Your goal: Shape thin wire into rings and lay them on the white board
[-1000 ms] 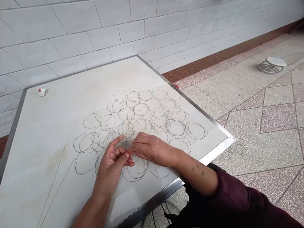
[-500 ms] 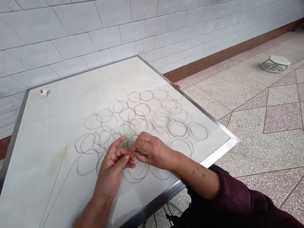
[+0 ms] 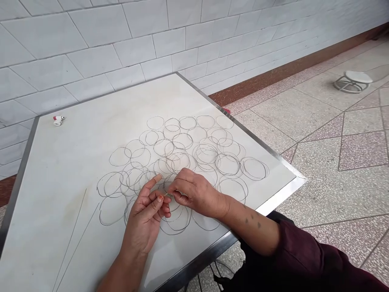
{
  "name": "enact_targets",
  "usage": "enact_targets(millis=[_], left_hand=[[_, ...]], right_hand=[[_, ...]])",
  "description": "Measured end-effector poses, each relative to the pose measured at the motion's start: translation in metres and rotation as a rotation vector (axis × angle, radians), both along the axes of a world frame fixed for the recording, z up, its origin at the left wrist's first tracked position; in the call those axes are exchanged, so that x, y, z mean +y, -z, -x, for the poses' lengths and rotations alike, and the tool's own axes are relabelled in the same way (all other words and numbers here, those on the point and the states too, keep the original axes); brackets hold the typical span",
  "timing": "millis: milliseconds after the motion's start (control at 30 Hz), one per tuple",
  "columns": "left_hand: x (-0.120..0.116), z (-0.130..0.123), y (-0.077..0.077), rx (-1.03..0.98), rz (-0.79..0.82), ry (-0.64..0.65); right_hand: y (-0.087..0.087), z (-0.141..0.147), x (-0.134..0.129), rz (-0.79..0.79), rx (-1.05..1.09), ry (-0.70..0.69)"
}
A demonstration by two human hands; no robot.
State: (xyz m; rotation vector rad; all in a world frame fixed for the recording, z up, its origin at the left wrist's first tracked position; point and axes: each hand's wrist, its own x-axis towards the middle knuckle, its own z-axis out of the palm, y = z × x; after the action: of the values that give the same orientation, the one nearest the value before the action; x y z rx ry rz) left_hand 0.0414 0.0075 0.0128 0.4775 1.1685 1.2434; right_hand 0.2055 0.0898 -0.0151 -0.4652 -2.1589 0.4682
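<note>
My left hand (image 3: 147,215) is closed in a pinch, thumb against fingers, on one part of a thin wire (image 3: 166,194). Its index finger, with a tan wrap at the tip, points up and away. My right hand (image 3: 194,191) pinches the same wire just to the right, the fingertips of both hands close together. Most of the wire is hidden by the fingers. Under and around both hands, many thin wire rings (image 3: 113,210) lie overlapping on the white table (image 3: 91,142).
Two straight wires (image 3: 71,233) lie on the table's left side. A small red and white object (image 3: 58,120) sits near the far left corner. The table has a metal edge (image 3: 197,255) and stands by a tiled wall (image 3: 97,44). A low round stool (image 3: 353,82) is on the floor at right.
My left thumb and fingers have drawn slightly left, away from my right fingertips, and a short piece of wire now shows between the hands. The rings on the table lie as before.
</note>
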Motion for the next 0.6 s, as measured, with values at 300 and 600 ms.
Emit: enact_targets(millis=[300, 600], left_hand=[[0.0000, 0.0020, -0.0033, -0.046, -0.098, -0.020], [-0.0001, -0.0005, -0.0025, -0.010, -0.043, -0.079]], right_hand=[[0.0034, -0.0039, 0.0061, 0.015, 0.032, 0.195], [0.0060, -0.0008, 0.0009, 0.181, 0.052, 0.245]])
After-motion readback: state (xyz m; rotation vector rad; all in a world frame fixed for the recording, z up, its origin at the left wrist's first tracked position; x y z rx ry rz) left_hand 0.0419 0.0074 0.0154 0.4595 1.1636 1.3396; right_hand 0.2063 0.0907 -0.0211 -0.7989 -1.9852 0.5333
